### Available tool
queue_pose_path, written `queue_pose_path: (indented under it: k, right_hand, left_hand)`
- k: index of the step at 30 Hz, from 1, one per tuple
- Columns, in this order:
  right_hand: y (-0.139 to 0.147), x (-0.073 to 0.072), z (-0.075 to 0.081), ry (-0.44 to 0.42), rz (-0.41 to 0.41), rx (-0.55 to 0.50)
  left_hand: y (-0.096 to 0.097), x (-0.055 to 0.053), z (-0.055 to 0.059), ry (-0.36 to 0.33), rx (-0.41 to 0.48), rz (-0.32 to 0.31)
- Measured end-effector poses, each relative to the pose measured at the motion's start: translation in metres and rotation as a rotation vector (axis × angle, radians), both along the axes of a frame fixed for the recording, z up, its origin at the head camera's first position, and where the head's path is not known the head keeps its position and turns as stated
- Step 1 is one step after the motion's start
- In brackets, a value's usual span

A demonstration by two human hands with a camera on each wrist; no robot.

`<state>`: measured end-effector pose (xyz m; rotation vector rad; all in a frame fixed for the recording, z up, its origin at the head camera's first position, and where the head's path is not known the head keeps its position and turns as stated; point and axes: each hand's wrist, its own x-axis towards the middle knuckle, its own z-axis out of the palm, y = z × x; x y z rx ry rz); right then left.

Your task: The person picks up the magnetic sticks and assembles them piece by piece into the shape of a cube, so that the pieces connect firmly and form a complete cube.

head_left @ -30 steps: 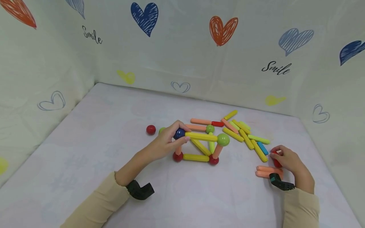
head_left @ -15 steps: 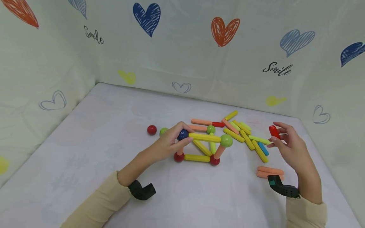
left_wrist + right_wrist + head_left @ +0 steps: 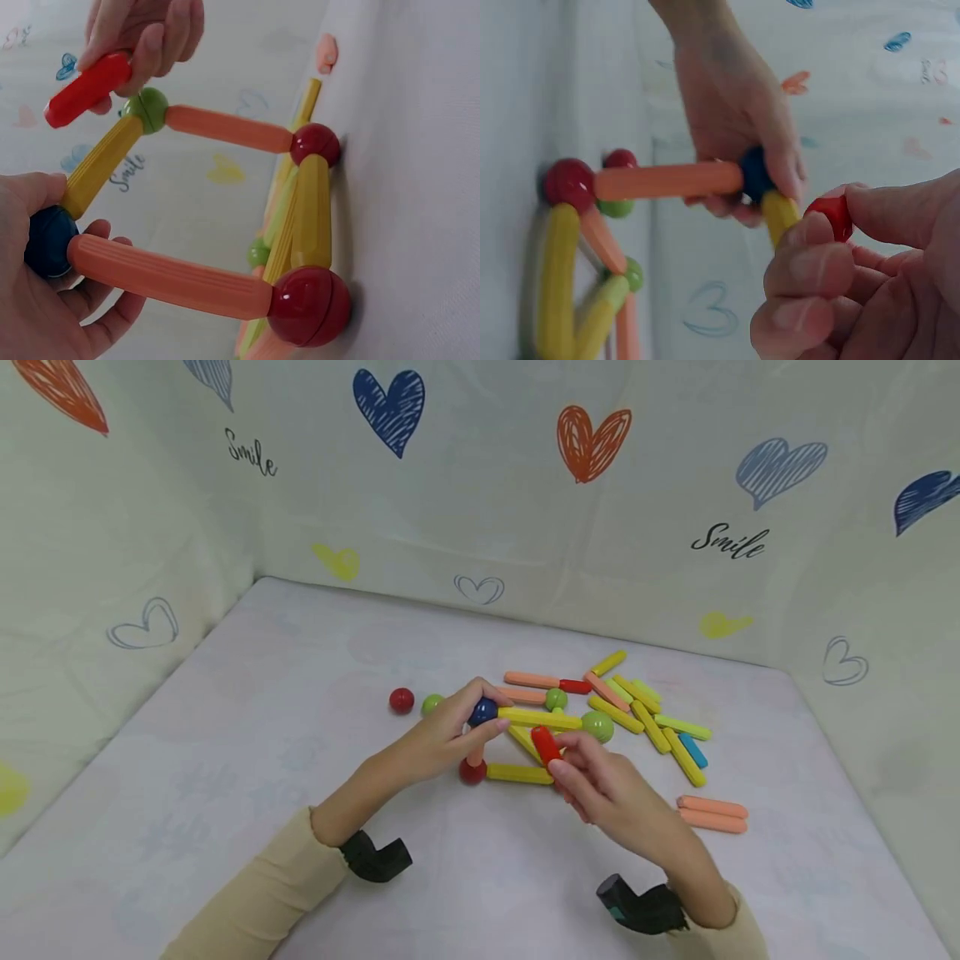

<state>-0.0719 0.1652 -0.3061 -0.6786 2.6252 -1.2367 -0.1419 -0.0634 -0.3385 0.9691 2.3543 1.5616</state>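
My left hand [image 3: 427, 735] grips a dark blue ball [image 3: 51, 241] at the upper left corner of a standing frame of sticks and balls. A yellow stick [image 3: 542, 719] runs from that ball to a green ball [image 3: 146, 110]. Orange sticks [image 3: 172, 276] drop from the two top balls to red balls [image 3: 309, 306] on the table, joined by a lower yellow stick [image 3: 519, 773]. In front of the frame's right side, my right hand [image 3: 622, 793] pinches a short red stick [image 3: 88, 88] between thumb and fingers. It is held up apart from the frame in the left wrist view.
Several loose yellow, green and orange sticks [image 3: 648, 727] and a blue stick [image 3: 692, 750] lie right of the frame. Two orange sticks [image 3: 712, 815] lie nearer. A loose red ball [image 3: 401, 700] and a green ball [image 3: 432, 703] sit behind my left hand. A patterned cloth [image 3: 510, 527] stands behind.
My right hand has picked up the red stick from the right side of the table, lifted it and carried it left to the frame. The left hand has kept its grip on the blue ball.
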Motion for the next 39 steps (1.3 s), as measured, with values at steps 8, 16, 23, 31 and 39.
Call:
queue_pose_path:
  k: [8,16,23,31,39]
  right_hand:
    - [-0.029,-0.008,-0.030,-0.095,-0.112,0.018]
    - [-0.038,-0.011,-0.040,-0.206,-0.236,-0.183]
    - [-0.042,-0.010,-0.044,-0.177,-0.243,-0.272]
    - [-0.041,-0.012,-0.045,-0.193,-0.222,-0.339]
    - [-0.019,-0.015,-0.034,-0.158,-0.108,-0.110]
  left_hand:
    - [0.000,0.000,-0.001,0.025,-0.013,-0.010]
    - [0.000,0.001,-0.001,0.060,-0.025,-0.008]
    - [0.000,0.004,-0.001,0.063,-0.051,-0.005]
    - [0.000,0.002,0.001,0.036,-0.048,-0.012]
    - [0.000,0.002,-0.001,0.042,-0.004,-0.017]
